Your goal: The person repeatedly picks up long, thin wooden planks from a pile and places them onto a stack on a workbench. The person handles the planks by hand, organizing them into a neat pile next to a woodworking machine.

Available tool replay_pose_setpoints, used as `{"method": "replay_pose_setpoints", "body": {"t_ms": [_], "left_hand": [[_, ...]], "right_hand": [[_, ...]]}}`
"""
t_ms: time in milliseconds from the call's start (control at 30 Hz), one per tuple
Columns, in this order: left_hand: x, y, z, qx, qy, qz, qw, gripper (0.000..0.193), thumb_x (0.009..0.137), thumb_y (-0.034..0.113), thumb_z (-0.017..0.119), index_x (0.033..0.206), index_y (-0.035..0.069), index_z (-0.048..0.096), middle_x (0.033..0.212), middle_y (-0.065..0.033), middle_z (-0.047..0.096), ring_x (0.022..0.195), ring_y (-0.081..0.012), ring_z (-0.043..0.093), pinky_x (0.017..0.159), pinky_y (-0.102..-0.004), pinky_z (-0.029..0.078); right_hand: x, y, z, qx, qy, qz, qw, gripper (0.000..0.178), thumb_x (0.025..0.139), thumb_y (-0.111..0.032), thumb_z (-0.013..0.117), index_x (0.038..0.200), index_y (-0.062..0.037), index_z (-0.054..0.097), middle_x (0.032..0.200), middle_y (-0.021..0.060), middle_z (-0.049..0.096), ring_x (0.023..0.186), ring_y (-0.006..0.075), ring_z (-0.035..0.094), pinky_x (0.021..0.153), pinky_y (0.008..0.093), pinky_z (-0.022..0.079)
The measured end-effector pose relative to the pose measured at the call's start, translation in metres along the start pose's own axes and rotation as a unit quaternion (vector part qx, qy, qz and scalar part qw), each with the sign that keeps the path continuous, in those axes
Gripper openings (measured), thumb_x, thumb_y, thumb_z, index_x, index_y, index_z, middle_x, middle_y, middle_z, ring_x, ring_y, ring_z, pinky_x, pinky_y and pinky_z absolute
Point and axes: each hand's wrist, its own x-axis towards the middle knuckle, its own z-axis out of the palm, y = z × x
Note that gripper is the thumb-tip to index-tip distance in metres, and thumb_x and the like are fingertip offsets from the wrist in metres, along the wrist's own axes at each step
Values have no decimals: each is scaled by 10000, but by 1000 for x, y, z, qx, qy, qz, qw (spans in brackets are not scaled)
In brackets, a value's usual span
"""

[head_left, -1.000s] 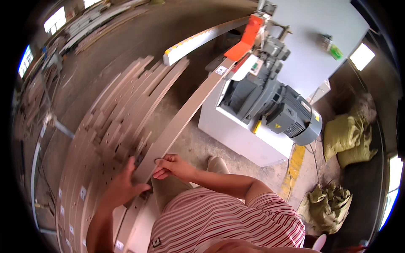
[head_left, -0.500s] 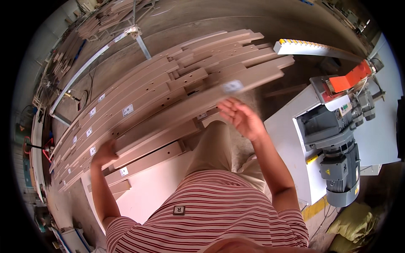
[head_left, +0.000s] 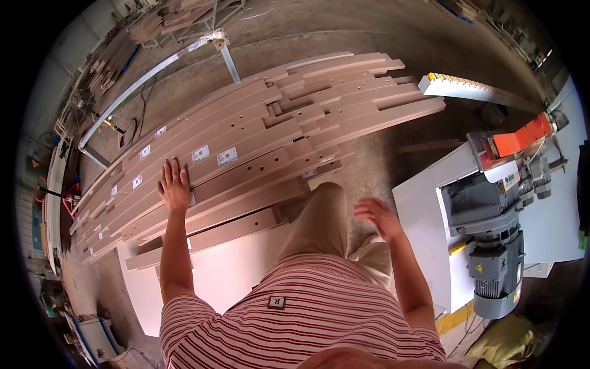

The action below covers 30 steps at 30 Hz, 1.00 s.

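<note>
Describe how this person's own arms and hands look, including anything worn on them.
The left hand and right hand wear no gloves, and no watch or bracelet shows at either wrist. The forearms are bare, below short sleeves with dark red and pale stripes, matching the shirt. Finger details on the right are blurred.
</note>
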Motion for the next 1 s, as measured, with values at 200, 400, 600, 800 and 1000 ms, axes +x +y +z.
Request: {"method": "replay_pose_setpoints", "body": {"t_ms": [200,400,600,800,1000], "left_hand": [[4,-28,-8,-2,-39,26,999,556,989,471,335,1501,263,277,1559,-30,259,1437,-229,224,1142,-492,140],[37,-49,9,-30,-132,-31,990,670,972,585,245,1521,202,206,1594,-26,134,1470,-203,107,1159,-498,78],[76,-14,22,-27,-135,11,990,708,983,560,209,1515,95,183,1591,-92,117,1471,-227,92,1178,-419,77],[117,47,26,-56,-130,33,989,705,981,551,214,1514,91,185,1590,-91,121,1471,-229,88,1184,-406,85],[148,100,30,-94,-126,81,984,669,984,512,233,1508,99,217,1588,-75,138,1470,-227,94,1185,-407,91]], "right_hand": [[-57,78,-77,-52,194,73,977,271,954,-264,523,1068,-31,604,975,76,660,879,171,654,772,292,511],[-76,223,-147,-511,276,2,814,347,800,-272,623,1069,-53,624,1007,190,654,947,397,608,850,474,484],[-67,231,-128,-552,253,53,793,404,787,-323,608,1100,-68,621,1132,191,616,1099,362,550,965,483,404],[-59,225,-124,-570,245,85,780,399,768,-321,607,1087,-82,627,1124,180,623,1083,362,560,961,485,407],[-57,224,-119,-569,250,119,774,376,790,-301,594,1091,-78,616,1151,152,610,1128,310,528,1000,456,356]]}}
